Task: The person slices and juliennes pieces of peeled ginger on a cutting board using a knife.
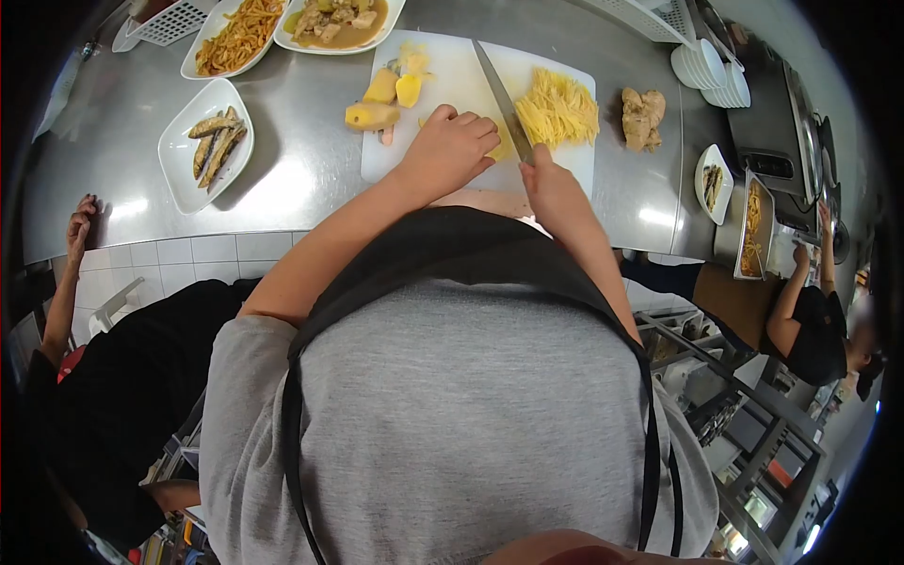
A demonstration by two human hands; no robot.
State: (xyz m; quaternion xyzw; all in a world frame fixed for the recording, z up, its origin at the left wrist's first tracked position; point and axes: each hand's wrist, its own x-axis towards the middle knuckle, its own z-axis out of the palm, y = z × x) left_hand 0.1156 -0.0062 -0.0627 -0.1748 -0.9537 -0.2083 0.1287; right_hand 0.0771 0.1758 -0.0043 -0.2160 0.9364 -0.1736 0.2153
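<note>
My right hand (556, 184) is wrapped round the handle of a kitchen knife (499, 89), whose long blade points away from me over a white cutting board (457, 80). Just left of the blade, my left hand (452, 141) is closed, its curled fingers pressing on thin yellow ginger slices (501, 146) that they partly hide. A pile of shredded ginger (557, 105) lies right of the knife. Peeled ginger chunks (374, 115) sit at the board's left side, with some thin pieces (414, 58) behind them.
Unpeeled ginger (643, 119) lies right of the board on the steel counter (311, 122). At left stand a dish of small fish (218, 151), a dish of orange-brown strips (235, 38) and a stew dish (334, 21). White bowls (702, 66) are stacked right. People stand on both sides.
</note>
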